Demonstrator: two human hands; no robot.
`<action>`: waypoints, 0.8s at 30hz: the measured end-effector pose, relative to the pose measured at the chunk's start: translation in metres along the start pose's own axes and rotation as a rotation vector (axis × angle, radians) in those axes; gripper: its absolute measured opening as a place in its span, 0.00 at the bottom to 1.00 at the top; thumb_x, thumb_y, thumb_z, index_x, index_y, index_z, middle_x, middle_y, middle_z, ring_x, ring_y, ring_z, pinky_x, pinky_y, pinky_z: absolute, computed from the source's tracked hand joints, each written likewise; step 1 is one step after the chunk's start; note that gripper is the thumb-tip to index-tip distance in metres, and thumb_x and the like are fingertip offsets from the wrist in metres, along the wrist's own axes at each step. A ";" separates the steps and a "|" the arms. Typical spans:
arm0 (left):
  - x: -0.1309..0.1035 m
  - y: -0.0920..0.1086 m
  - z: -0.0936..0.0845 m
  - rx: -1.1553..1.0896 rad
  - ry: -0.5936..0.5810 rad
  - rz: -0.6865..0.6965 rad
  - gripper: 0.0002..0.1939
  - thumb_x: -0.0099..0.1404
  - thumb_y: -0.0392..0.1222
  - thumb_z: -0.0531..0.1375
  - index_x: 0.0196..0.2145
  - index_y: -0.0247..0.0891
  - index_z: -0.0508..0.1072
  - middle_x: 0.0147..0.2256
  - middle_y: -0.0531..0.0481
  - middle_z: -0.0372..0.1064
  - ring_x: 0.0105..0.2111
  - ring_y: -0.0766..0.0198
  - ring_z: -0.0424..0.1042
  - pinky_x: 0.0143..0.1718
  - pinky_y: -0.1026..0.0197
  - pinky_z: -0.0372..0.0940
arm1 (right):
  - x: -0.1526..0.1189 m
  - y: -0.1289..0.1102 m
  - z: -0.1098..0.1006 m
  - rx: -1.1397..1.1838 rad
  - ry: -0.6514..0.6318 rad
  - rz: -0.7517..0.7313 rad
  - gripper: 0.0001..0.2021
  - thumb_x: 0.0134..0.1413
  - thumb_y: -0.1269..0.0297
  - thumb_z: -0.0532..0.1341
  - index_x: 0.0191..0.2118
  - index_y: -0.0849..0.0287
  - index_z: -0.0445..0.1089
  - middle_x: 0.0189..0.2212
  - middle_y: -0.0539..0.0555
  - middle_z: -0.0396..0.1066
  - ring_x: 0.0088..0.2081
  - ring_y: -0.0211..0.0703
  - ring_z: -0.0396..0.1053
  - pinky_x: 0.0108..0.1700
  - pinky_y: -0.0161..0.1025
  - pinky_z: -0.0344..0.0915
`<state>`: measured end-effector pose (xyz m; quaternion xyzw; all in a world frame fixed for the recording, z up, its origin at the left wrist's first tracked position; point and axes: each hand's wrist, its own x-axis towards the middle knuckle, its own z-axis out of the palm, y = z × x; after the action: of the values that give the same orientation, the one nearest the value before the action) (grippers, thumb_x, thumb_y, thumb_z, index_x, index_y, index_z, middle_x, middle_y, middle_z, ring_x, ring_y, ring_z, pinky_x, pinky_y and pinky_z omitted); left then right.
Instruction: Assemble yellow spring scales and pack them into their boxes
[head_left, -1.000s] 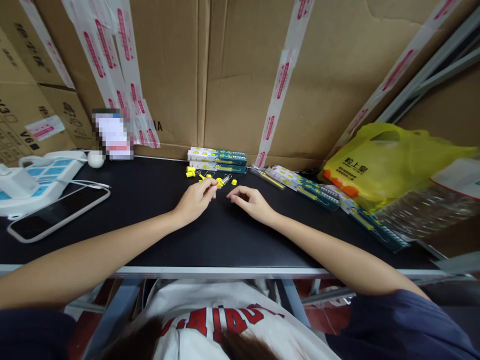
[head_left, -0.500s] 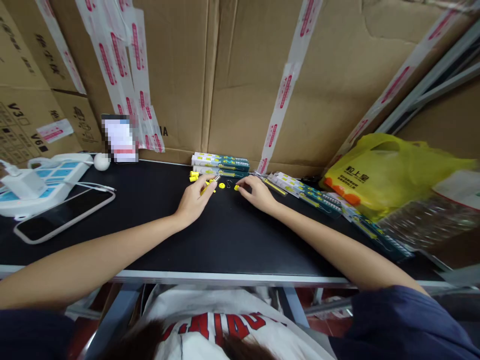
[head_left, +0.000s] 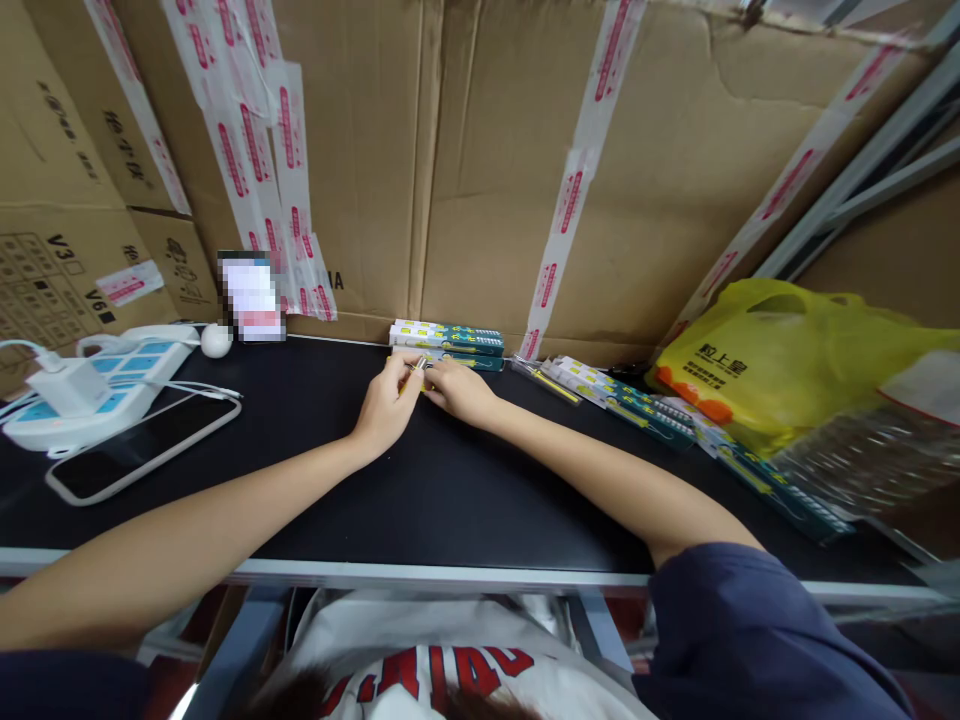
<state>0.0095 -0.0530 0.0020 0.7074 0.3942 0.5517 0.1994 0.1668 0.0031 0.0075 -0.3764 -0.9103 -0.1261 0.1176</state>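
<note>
My left hand (head_left: 386, 402) is closed in a pinch on a small yellow piece with a shiny metal end (head_left: 420, 365). Up against it, the curled fingers of my right hand (head_left: 466, 392) meet at the metal end; what they grip is hidden. Just behind both hands lie slim printed boxes (head_left: 472, 340) in white, green and yellow, stacked flat. The loose yellow parts on the table are mostly covered by my hands.
More slim boxes (head_left: 637, 410) lie in a row at right, beside a clear-wrapped yellow rod (head_left: 559, 385). A yellow bag (head_left: 735, 350) and clear plastic containers (head_left: 862, 455) stand beyond. At left are a phone (head_left: 142, 450), a power strip (head_left: 142, 375) and an upright screen (head_left: 251, 295).
My right hand has moved left from the small yellow discs to meet my left hand. My left hand still holds the yellow piece. The view has shifted slightly.
</note>
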 end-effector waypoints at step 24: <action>-0.005 0.000 0.004 -0.158 0.078 0.059 0.11 0.68 0.46 0.52 0.44 0.39 0.66 0.23 0.57 0.60 0.20 0.71 0.59 0.24 0.68 0.59 | 0.026 -0.025 -0.024 -0.006 -0.155 0.030 0.12 0.63 0.73 0.48 0.44 0.63 0.67 0.47 0.60 0.71 0.50 0.47 0.67 0.49 0.39 0.62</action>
<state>0.0126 -0.0562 -0.0017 0.6787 0.3360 0.6139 0.2227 0.1342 -0.0042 0.0344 -0.3992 -0.9105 -0.0974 0.0474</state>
